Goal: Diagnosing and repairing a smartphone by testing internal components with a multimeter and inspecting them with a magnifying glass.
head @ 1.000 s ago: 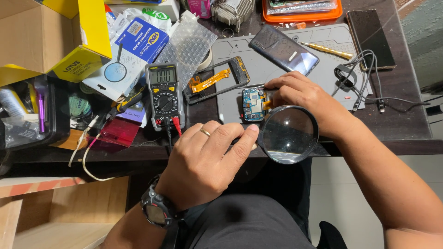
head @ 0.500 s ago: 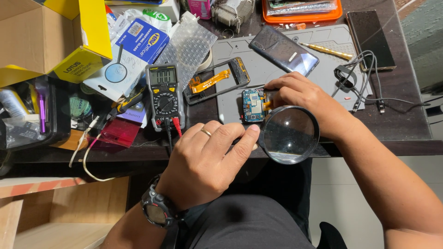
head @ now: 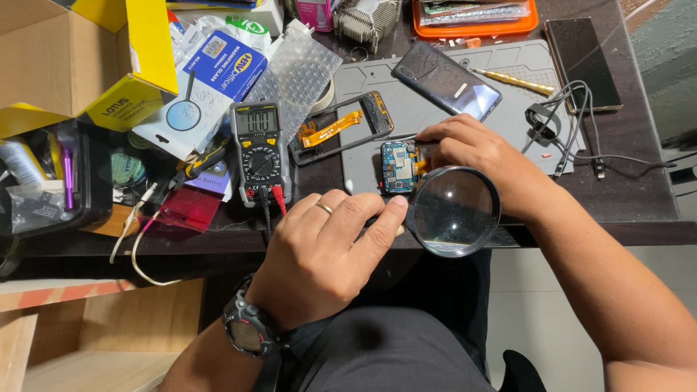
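A yellow multimeter (head: 258,150) lies at the left on the dark desk (head: 639,152). Nearer, the left hand (head: 327,250) pinches the handle of a round magnifying glass (head: 456,210). Just beyond the lens sits a small blue circuit board (head: 398,166), where the right hand (head: 479,156) grips thin tweezers (head: 398,137), fingers curled

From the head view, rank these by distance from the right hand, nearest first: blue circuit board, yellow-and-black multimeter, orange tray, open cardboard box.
1. Blue circuit board, touching the right hand at its fingertips.
2. Yellow-and-black multimeter, to the left, past the board.
3. Orange tray, at the desk's far edge; close to the multimeter's distance, hard to call.
4. Open cardboard box, far left corner.
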